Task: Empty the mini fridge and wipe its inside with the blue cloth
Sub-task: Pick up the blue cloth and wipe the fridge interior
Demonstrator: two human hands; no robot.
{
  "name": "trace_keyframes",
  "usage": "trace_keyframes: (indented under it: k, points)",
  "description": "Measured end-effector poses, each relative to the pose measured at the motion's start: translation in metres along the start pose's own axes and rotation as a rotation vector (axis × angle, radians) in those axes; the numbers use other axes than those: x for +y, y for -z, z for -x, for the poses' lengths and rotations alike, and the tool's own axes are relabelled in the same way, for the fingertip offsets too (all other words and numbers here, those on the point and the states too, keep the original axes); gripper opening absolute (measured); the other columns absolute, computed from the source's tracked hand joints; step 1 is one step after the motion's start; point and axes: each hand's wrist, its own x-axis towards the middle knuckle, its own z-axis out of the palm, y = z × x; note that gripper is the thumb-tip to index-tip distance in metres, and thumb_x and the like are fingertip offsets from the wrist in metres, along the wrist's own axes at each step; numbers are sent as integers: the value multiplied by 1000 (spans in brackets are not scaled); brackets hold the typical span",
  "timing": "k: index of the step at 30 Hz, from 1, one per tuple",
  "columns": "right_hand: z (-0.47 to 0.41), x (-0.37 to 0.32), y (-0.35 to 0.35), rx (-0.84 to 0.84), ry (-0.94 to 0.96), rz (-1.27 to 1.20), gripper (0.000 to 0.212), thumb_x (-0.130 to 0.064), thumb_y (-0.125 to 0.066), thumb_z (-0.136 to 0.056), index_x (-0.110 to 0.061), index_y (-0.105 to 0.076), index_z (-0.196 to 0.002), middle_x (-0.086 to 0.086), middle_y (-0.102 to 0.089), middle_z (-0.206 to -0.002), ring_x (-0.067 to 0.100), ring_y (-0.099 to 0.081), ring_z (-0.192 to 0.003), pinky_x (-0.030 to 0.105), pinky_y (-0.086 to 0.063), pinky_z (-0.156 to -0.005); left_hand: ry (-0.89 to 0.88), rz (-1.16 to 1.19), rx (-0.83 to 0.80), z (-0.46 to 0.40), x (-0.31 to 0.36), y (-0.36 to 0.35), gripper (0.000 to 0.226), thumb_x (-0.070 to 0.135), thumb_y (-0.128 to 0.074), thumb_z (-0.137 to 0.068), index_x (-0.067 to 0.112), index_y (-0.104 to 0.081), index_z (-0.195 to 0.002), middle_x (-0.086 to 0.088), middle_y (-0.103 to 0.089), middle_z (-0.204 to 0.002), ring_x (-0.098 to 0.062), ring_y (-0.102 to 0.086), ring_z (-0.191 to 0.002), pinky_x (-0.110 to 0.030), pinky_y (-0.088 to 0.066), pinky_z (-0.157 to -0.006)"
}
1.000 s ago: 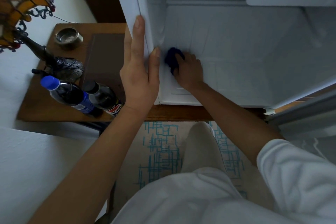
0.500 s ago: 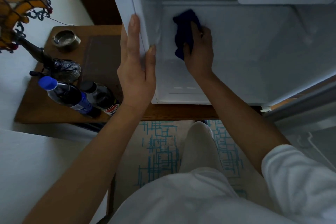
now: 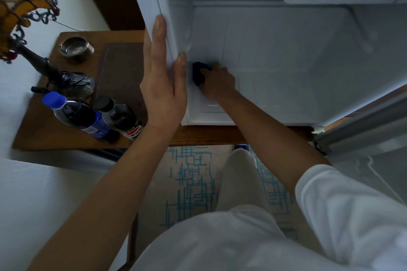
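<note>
Mini fridge (image 3: pixel 275 55) interior of smooth white plastic, faintly ribbed, blue cloth (image 3: pixel 198 72) soft and matt, desk (image 3: pixel 66 136) of polished brown wood, ashtray (image 3: pixel 77 47) of dull metal, two bottles (image 3: pixel 83 116) of glossy clear plastic, lampshade (image 3: pixel 19 0) of stained glass.

The mini fridge (image 3: pixel 275 61) cavity is standing open, its floor and back wall lying bare to the right of the right hand (image 3: pixel 218 82), which is pressing the blue cloth (image 3: pixel 199 72) into the lower left corner. The left hand (image 3: pixel 163 86) is lying flat along the left wall's front edge, narrowing entry there. On the surface (image 3: pixel 123 68) left of the fridge, two bottles (image 3: pixel 99 116), an ashtray (image 3: pixel 77 48) and a lamp (image 3: pixel 26 17) are crowding the way.
</note>
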Motion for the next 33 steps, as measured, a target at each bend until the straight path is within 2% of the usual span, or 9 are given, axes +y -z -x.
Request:
trace_keyframes:
  k: [4,7,10,13,16,21,28,30,33]
  points:
    - [0,5,18,-132,-41,-50,54,-43,-52,-104,-19,-43,-151,11,-49,-148,29,-57,-125,38,-50,-96,-11,3,18,2,0,-1,56,-5,-52,-105,-10,-20,-152,-6,-22,-156,13,-17,-149,-16,-24,-122]
    - [15,30,25,-95,-90,-170,50,-42,-59,-100,-17,-52,-143,11,-59,-137,27,-62,-116,32,-52,-88,-16,12,12,3,2,-1,58,-7,-51,-104,-1,-17,-151,-2,-22,-155,16,-16,-148,-10,-23,-120]
    - [36,65,41,192,-203,-415,44,-38,-61,-99,-16,-56,-137,11,-59,-131,23,-62,-107,25,-44,-78,-31,26,6,4,0,-3,57,-9,-51,-104,-8,-19,-150,1,-20,-154,18,-15,-147,-9,-22,-120]
    - [51,91,66,669,-335,-578,47,-29,-62,-100,-14,-52,-143,11,-53,-138,11,-55,-104,18,-40,-82,-30,23,-2,4,-1,-2,53,-9,-50,-104,-14,-22,-149,0,-20,-153,17,-15,-148,-11,-21,-121]
    - [46,108,87,918,-360,-658,65,-29,-63,-100,-9,-36,-155,15,-44,-150,15,-52,-122,11,-34,-91,-41,20,-10,4,-2,-2,52,-10,-50,-104,-19,-23,-147,-5,-21,-153,17,-14,-148,-12,-20,-122]
    - [21,110,72,707,-350,-558,69,-19,-60,-99,-5,-27,-158,21,-31,-160,32,-54,-130,30,-49,-99,-67,12,-10,4,-3,-3,52,-14,-50,-102,-24,-23,-145,-8,-21,-153,19,-13,-147,-7,-21,-119]
    - [31,94,5,312,-524,-546,79,-43,-53,-104,-7,-12,-162,16,-26,-165,32,-51,-134,39,-51,-99,-59,73,-17,4,-1,1,54,-15,-50,-102,-19,-20,-147,-12,-22,-152,16,-16,-148,-10,-24,-120]
    - [27,101,16,181,-547,-469,75,-51,-52,-102,-8,-26,-158,16,-42,-156,29,-58,-120,37,-53,-89,-52,78,-35,5,-2,3,55,-11,-49,-104,-13,-20,-151,-10,-22,-156,12,-17,-150,-16,-25,-122]
    - [21,108,41,-70,-469,-357,52,-54,-54,-100,-6,-62,-119,12,-66,-113,21,-59,-85,30,-49,-70,-56,56,-26,4,-5,2,61,-6,-49,-105,15,-27,-157,-13,-27,-164,11,-20,-149,-13,-28,-119]
